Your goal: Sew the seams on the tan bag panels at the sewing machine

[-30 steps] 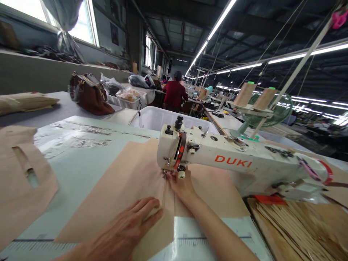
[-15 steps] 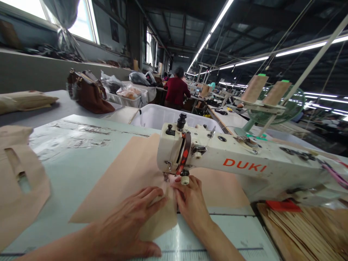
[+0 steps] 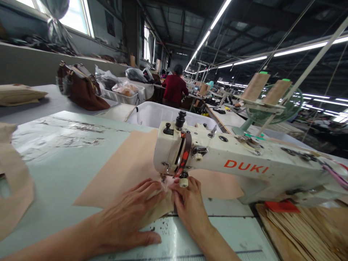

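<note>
A beige sheet of lining-like fabric (image 3: 122, 163) lies under the head of a white sewing machine (image 3: 212, 152) marked DUKI. My left hand (image 3: 130, 214) rests on the fabric left of the presser foot (image 3: 163, 178), its fingers stretched out and its thumb spread toward the table's front. Just right of the foot, my right hand (image 3: 191, 204) has thumb and fingers closed on the fabric's near part, close to the needle. The machine's lower knob partly covers those fingertips. Where the needle meets the cloth is blurred.
Another cut beige piece (image 3: 21, 195) lies at the left. Stacked brown pieces (image 3: 304, 228) with a red item (image 3: 282, 206) sit at the right. Behind the machine are a white bin (image 3: 152, 112), a brown handbag (image 3: 81, 88), thread cones (image 3: 255, 87) and a person in red (image 3: 175, 88).
The fabric has slid away from me under the machine head, its near edge now farther from the table's front. My hands stay beside the foot. The view has shifted slightly.
</note>
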`<state>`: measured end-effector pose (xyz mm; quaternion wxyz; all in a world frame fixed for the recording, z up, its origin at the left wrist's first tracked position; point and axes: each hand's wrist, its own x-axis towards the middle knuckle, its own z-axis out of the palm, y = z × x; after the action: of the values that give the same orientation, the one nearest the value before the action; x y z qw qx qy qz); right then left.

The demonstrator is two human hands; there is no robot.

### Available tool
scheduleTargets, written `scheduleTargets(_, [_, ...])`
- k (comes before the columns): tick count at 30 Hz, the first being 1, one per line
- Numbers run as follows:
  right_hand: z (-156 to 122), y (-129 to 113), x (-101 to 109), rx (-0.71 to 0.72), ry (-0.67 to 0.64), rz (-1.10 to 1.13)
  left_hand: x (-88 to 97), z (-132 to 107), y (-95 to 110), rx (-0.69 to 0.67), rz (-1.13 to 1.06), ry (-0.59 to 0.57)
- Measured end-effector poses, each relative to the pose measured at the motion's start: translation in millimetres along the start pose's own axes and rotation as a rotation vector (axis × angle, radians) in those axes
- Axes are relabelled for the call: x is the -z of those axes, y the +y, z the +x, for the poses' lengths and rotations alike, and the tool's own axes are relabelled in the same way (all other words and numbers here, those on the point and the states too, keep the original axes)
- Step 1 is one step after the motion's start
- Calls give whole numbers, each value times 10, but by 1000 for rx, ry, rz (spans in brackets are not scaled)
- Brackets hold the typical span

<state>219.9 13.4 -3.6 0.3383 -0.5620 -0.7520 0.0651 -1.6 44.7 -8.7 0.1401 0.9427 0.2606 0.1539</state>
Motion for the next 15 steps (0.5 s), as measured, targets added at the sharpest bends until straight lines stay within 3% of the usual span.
scheduleTargets(15, [27, 29, -41, -45, -14, -88, 16, 68, -112, 47, -80, 6])
